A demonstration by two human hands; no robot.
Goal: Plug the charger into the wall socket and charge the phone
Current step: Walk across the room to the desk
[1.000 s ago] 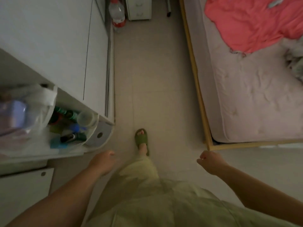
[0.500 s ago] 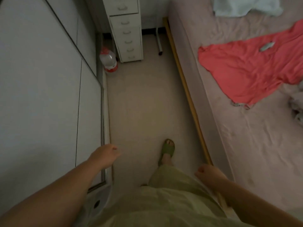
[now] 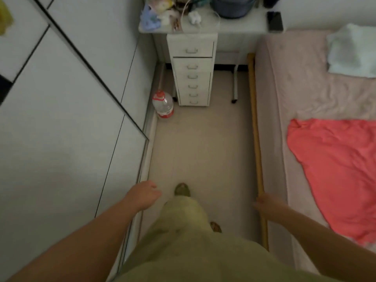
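1. Walking up the aisle, I carry both hands empty at the bottom of the frame: left hand loosely open, right hand blurred, fingers seemingly loosely curled, nothing held.
2. Mid-frame, a water bottle stands on the floor beside the drawer unit, out of my path.
3. At the top, the surface carries a white charger with its cable, and a dark phone near the right edge, apart from it.
4. No wall socket shows; I judge it sits behind that surface.
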